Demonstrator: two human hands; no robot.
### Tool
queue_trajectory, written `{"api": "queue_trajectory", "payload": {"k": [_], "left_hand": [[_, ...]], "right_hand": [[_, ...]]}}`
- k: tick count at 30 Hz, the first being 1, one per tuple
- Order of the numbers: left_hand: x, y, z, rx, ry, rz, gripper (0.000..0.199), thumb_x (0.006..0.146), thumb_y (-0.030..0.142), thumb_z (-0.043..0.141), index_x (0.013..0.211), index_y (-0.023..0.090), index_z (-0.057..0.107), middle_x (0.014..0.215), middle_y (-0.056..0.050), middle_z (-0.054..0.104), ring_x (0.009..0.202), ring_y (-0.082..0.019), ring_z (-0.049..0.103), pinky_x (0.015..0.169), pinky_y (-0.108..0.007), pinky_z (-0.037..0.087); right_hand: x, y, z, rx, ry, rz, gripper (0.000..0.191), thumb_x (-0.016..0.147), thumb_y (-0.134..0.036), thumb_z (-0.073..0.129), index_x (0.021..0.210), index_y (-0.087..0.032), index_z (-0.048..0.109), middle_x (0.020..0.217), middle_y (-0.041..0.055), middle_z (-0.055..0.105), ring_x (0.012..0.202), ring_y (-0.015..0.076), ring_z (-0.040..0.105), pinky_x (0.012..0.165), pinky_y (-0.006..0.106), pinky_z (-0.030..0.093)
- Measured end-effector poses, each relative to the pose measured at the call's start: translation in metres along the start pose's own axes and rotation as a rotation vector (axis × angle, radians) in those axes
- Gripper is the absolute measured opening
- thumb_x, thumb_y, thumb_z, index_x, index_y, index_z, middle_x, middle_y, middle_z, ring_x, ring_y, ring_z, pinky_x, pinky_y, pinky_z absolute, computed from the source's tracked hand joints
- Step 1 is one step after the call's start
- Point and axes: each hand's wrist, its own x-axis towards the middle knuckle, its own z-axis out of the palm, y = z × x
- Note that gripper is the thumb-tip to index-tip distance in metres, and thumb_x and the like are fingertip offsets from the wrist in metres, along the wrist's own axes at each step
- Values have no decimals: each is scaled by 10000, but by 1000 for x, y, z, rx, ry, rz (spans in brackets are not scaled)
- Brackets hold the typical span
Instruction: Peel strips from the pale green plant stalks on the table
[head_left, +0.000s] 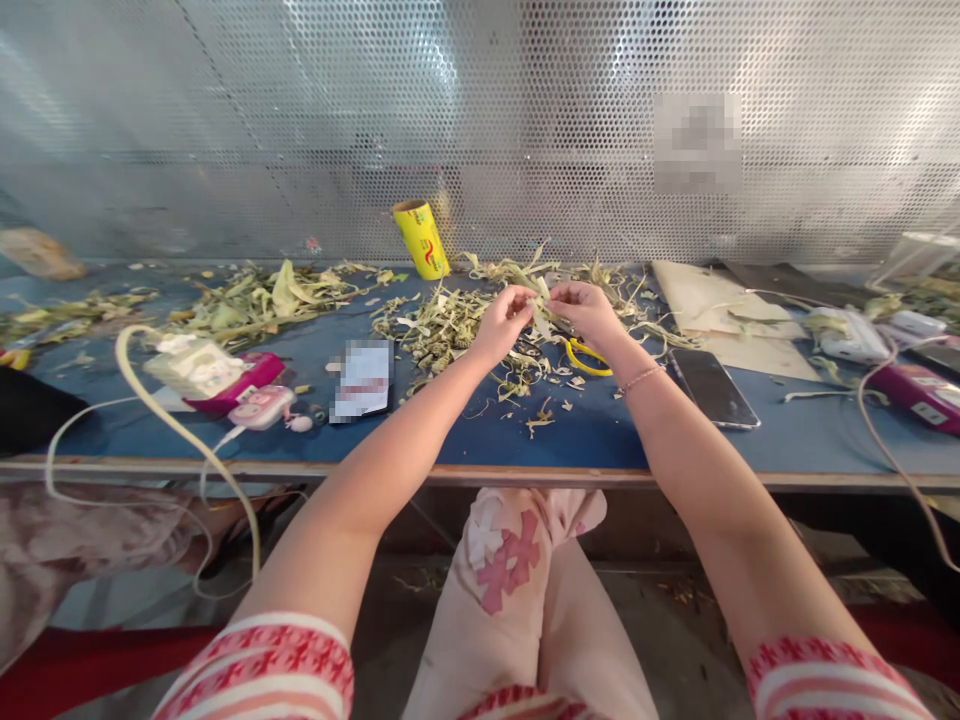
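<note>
both hands pinch one pale leaf strip [541,298] over the far middle of the blue table [480,430], the left hand [504,322] clenched on its left end and the right hand [589,310] grasping the right end; it looks light, thin, limp and easily torn, so it is best held near the ends with fingertips. just beneath lie loose plant trimmings [442,325] and yellow scissors [585,358], with a phone [712,388] near on the right, a yellow roll [421,238] farther back, and a charger cable [172,420] at left; nothing crowds the hands.
</note>
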Motion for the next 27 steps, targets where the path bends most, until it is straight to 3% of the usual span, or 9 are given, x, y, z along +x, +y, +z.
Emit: {"api": "queue_trajectory", "payload": {"k": [6,13,27], "left_hand": [[2,-1,0,-6,8,17,251,780,351,646,986,217,594,805,-7,566,741,-128,566,770,-303,479],[2,4,2,-72,61,-35,239,732,343,694,873,178,594,841,-23,630,788,-127,589,778,-290,478],[-2,18,9,-339,84,-204,168,676,207,691,809,182,592,649,39,569,584,-66,531,573,-206,437]], "right_hand": [[-2,-1,-2,-19,-12,-14,290,565,-350,767,728,-155,628,663,-23,585,628,88,487,636,260,396],[-1,0,0,-23,-54,-42,301,566,-380,763,720,-168,616,658,-31,580,626,94,486,642,265,392],[-4,2,8,63,1,-39,384,612,-467,766,700,-182,525,613,-52,495,569,67,426,550,234,356]]}}
